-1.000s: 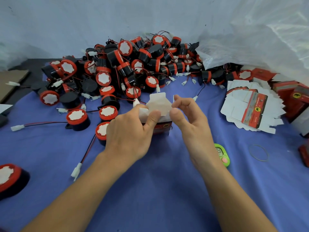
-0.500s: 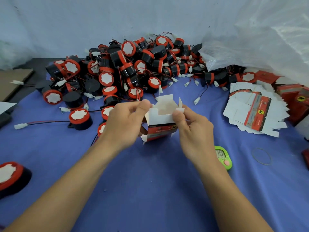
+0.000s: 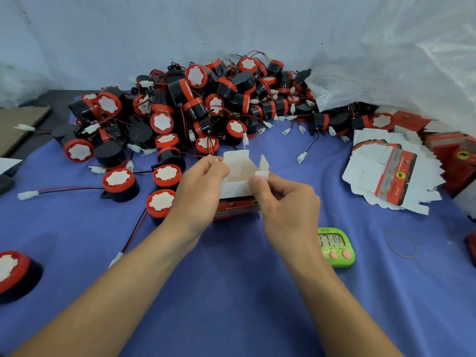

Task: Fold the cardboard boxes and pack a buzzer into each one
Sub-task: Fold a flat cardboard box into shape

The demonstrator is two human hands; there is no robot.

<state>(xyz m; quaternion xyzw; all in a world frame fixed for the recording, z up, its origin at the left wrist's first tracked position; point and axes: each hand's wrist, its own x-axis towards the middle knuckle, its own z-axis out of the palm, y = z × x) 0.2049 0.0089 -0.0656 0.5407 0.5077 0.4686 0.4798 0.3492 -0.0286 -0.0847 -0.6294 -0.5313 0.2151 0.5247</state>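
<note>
A small cardboard box [image 3: 238,188], white inside with a red printed side, stands open-topped at the centre of the blue cloth. My left hand [image 3: 199,191] pinches its left flap between thumb and fingers. My right hand [image 3: 288,204] pinches the right flap at the box's top edge. The back flap stands upright. A big heap of black and red buzzers [image 3: 195,109] with wires and white plugs lies just behind the box. Flat unfolded boxes [image 3: 391,173] are fanned out in a stack at the right.
A green digital timer [image 3: 336,247] lies right of my right wrist, with a rubber band [image 3: 401,244] further right. Folded red boxes [image 3: 453,155] sit under a clear plastic sheet [image 3: 401,73] at the far right. One loose buzzer [image 3: 14,273] sits at the left edge.
The box's top flaps went from folded over to spread open. My hands shifted apart, each now holding a side flap, and the white inside shows.
</note>
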